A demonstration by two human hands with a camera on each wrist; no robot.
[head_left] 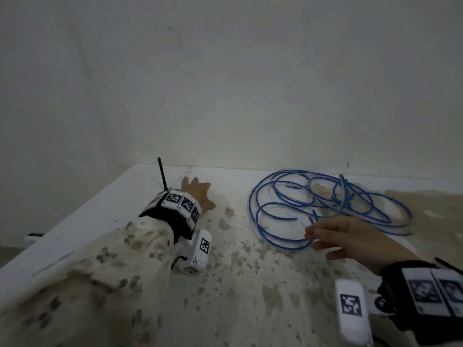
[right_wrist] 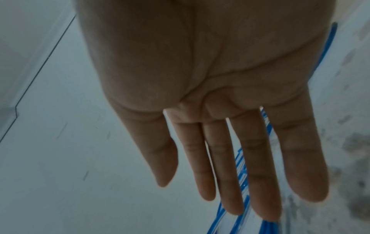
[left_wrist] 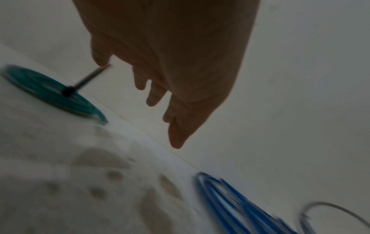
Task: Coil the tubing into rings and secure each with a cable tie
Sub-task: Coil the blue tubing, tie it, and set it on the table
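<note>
Loose blue tubing (head_left: 325,204) lies in tangled loops on the stained white table (head_left: 250,309) at the right. My right hand (head_left: 315,236) hovers over its near loops with straight fingers and holds nothing; the right wrist view shows the right hand (right_wrist: 230,190) with blue tubing (right_wrist: 243,159) behind the fingers. My left hand (head_left: 198,186) reaches to the far left, fingers spread. In the left wrist view the left hand (left_wrist: 160,102) is above a teal coiled ring (left_wrist: 50,93) with a black cable tie (left_wrist: 88,77) sticking up near one fingertip.
A pale wall stands right behind the table. The table's left edge (head_left: 75,221) runs diagonally past my left sleeve. A thin grey tube (left_wrist: 330,210) curves beside the blue tubing (left_wrist: 240,205). Brown stains spot the tabletop.
</note>
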